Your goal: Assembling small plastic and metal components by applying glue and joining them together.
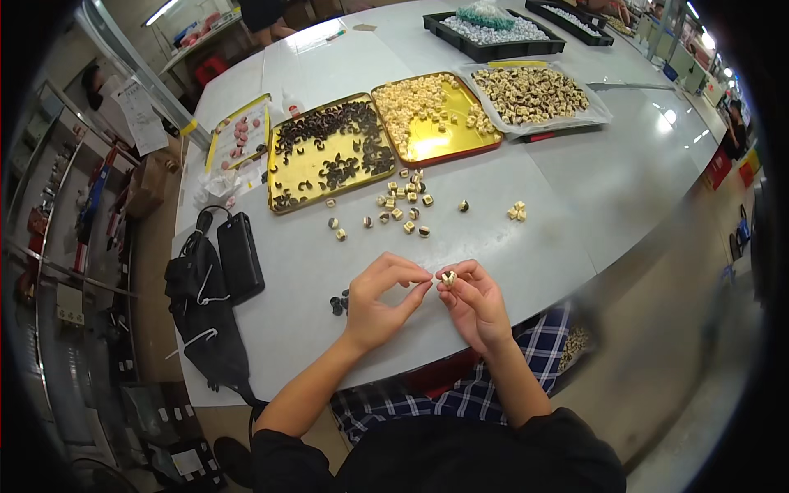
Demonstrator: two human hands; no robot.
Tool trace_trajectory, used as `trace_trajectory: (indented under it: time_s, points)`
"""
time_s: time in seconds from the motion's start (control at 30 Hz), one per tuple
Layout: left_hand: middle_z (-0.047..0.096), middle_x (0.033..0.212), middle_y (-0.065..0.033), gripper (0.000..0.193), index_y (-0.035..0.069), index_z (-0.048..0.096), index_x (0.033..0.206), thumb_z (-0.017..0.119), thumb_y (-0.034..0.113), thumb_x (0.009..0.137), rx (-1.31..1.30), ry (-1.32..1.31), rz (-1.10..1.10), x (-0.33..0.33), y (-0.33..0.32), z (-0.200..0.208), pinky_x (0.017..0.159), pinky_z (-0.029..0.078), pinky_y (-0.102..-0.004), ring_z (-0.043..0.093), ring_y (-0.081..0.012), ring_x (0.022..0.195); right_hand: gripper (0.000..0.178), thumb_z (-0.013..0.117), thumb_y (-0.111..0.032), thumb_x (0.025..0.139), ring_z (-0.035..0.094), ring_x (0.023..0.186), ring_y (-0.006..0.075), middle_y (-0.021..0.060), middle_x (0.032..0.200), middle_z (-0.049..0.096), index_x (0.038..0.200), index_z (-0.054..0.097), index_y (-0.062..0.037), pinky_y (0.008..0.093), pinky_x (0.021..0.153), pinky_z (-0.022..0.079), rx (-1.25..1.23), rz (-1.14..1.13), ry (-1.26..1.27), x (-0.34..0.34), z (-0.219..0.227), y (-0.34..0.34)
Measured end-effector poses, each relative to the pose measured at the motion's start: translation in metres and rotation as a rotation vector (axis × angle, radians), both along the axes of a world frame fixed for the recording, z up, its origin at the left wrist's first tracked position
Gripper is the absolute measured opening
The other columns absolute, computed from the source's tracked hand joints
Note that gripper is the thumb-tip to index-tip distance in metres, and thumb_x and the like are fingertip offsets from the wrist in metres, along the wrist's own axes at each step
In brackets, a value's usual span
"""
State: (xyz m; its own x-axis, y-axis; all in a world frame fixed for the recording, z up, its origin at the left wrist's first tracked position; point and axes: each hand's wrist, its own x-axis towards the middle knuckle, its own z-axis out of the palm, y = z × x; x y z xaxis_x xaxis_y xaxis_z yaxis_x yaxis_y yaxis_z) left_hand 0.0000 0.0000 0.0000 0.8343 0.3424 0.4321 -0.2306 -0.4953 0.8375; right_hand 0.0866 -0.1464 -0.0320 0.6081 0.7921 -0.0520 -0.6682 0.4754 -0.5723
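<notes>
The bare right hand [479,308] partly hides a small cream-and-black piece [448,278]; whether the bare left hand [380,302] grips anything is unclear

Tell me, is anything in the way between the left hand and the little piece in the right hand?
No other object shows there. The left hand is close to the small cream-and-dark piece; only the right hand, pinching it, is around it.

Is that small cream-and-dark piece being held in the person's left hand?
No, the small cream-and-dark piece is held in the right hand, with the left hand just beside it.
</notes>
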Motion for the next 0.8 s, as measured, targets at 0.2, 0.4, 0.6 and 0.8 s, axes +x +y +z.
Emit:
trace_trajectory:
  time_s: [0.2, 0.4, 0.6, 0.8]
  points:
    - [0.063, 0.085, -0.0064, 0.022, 0.007, 0.069, 0.09, 0.068, -0.003, 0.07, 0.013, -0.048, 0.015, -0.0003, -0.002, 0.0006, 0.063, 0.048, -0.024, 0.06, -0.0146, 0.073, 0.017, 0.059, -0.003, 0.085, 0.055, 0.096, 0.0154, 0.0103, 0.106, 0.055, 0.1, 0.051, -0.002, 0.0276, 0.086, 0.045, -0.015, -0.018, -0.029, -0.0022, 0.0036, 0.0005]
    - [0.063, 0.084, -0.0071, 0.023, 0.005, 0.07, 0.09, 0.067, -0.007, 0.071, 0.044, -0.065, -0.032, 0.0, -0.004, 0.0022, 0.067, 0.049, -0.0243, 0.06, -0.0149, 0.075, 0.017, 0.058, -0.001, 0.084, 0.053, 0.099, 0.0158, 0.0107, 0.105, 0.054, 0.1, 0.051, -0.0013, 0.0286, 0.087, 0.044, -0.016, -0.034, -0.094, -0.0038, 0.0062, 0.0023]
    - [0.063, 0.083, -0.0064, 0.027, 0.007, 0.071, 0.093, 0.068, -0.006, 0.07, 0.099, -0.06, -0.027, -0.0023, -0.0052, -0.0003, 0.065, 0.049, -0.0245, 0.061, -0.0153, 0.074, 0.016, 0.059, -0.002, 0.083, 0.053, 0.098, 0.017, 0.0104, 0.104, 0.054, 0.097, 0.05, -0.0033, 0.0296, 0.088, 0.044, -0.042, -0.076, -0.129, -0.0046, 0.0036, 0.0037]
    - [0.063, 0.082, -0.0061, 0.029, 0.009, 0.071, 0.094, 0.067, -0.006, 0.069, 0.165, -0.094, -0.027, -0.0033, -0.0071, 0.0013, 0.062, 0.048, -0.0241, 0.06, -0.0153, 0.071, 0.015, 0.058, 0.0, 0.084, 0.051, 0.099, 0.0158, 0.0105, 0.105, 0.054, 0.098, 0.052, -0.0008, 0.0293, 0.086, 0.043, -0.017, -0.098, -0.133, -0.0058, 0.0025, 0.0032]
